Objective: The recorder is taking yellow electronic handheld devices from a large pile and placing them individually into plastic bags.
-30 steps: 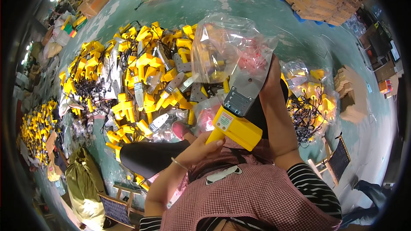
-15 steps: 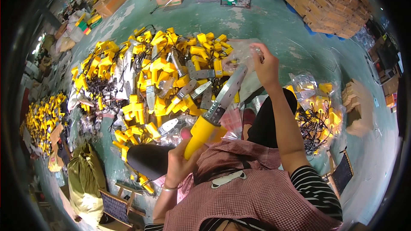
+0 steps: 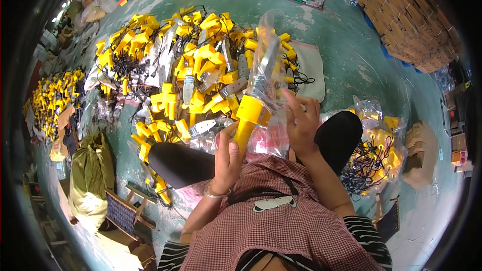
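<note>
My left hand [image 3: 227, 163] is closed round the yellow handle of a pipe welding iron [image 3: 247, 120], which stands tilted up in front of me. Its flat metal plate points away and sits inside a clear plastic bag [image 3: 267, 60]. My right hand [image 3: 303, 123] is at the bag's lower edge beside the yellow housing, fingers apart and the index stretched toward the film. Whether those fingertips touch the film is hard to see. Ahead and to the left lies a heap of similar yellow irons [image 3: 201, 65] with metal plates and black cords.
At right by my knee sit bagged irons with tangled cords [image 3: 371, 155]. Stacked brown cartons [image 3: 411, 20] stand far right. A green sack [image 3: 92, 180] and a folding stool [image 3: 123, 213] are at left. Another yellow pile [image 3: 57, 103] lies farther left.
The bag has come down over the metal plate, and the iron stands more upright. My right hand has moved from the plate's tip down beside the housing. The view has shifted.
</note>
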A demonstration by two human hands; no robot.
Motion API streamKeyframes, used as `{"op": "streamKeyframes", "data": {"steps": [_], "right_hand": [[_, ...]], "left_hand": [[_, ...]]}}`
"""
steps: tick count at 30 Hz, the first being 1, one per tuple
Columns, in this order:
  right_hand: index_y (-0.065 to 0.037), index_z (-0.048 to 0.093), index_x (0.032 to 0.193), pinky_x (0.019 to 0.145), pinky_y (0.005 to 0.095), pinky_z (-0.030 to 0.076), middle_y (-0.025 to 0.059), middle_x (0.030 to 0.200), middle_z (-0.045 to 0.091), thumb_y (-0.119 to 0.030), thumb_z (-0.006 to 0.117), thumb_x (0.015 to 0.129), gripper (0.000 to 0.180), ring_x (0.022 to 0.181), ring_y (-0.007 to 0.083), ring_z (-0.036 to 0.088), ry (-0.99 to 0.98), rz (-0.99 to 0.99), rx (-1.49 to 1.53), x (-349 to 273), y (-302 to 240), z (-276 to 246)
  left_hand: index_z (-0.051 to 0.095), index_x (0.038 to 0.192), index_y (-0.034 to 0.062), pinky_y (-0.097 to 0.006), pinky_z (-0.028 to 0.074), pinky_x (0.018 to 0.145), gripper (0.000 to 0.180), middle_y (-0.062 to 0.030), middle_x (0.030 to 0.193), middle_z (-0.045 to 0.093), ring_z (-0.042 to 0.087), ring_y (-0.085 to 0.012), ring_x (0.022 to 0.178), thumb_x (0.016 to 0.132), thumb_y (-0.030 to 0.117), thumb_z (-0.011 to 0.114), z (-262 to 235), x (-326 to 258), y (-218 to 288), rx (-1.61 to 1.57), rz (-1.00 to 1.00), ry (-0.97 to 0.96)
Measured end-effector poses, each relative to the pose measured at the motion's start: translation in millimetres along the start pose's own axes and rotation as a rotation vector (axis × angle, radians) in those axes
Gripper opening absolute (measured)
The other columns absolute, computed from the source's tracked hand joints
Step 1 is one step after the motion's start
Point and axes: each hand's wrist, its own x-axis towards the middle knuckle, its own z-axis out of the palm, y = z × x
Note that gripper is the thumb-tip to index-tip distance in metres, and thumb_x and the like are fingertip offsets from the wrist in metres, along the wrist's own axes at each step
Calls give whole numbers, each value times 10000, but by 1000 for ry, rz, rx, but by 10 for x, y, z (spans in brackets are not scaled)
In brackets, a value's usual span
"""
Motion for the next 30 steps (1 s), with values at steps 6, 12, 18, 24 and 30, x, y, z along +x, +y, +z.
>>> {"op": "streamKeyframes", "data": {"steps": [6, 12, 18, 24, 30], "right_hand": [[-106, 629, 1044, 694, 373, 406, 80, 855, 546, -77, 576, 844, 208, 773, 252, 524, -246, -573, 345, -193, -358, 164], [-64, 606, 865, 608, 373, 399, 98, 764, 532, -130, 628, 805, 92, 716, 267, 529, 50, -148, 26, -54, 247, 277], [-61, 598, 833, 619, 399, 441, 100, 788, 530, -116, 637, 786, 82, 706, 292, 538, -525, -327, 340, -671, -269, 210], [-34, 680, 885, 770, 306, 489, 137, 930, 650, -133, 583, 862, 141, 862, 232, 633, -1171, 305, 736, -471, -93, -167], [-25, 410, 1298, 950, 393, 388, 115, 1173, 533, -560, 379, 936, 646, 1082, 240, 510, -435, 770, 1769, 419, 252, 204]], "left_hand": [[399, 1198, 26, -211, 381, 493, 496, -89, 802, 548, 463, -90, 531, 1003, 451, 231, 80, -95, -290, -224, -81, 182], [337, 1253, 98, -190, 304, 384, 674, -75, 779, 568, 451, -104, 462, 912, 668, 220, -58, -88, -1, -839, -453, 84], [356, 1308, 105, -198, 288, 390, 841, -15, 727, 504, 426, -84, 488, 836, 773, 159, -75, 55, -90, -414, -349, 382], [422, 1160, 81, -211, 413, 647, 857, -36, 911, 540, 491, -94, 722, 809, 799, 113, -429, -63, -240, -473, -363, 252], [479, 1073, 70, -195, 416, 651, 652, -10, 883, 546, 511, -91, 744, 903, 661, 263, -423, -137, 3, -366, -345, 42]]}}
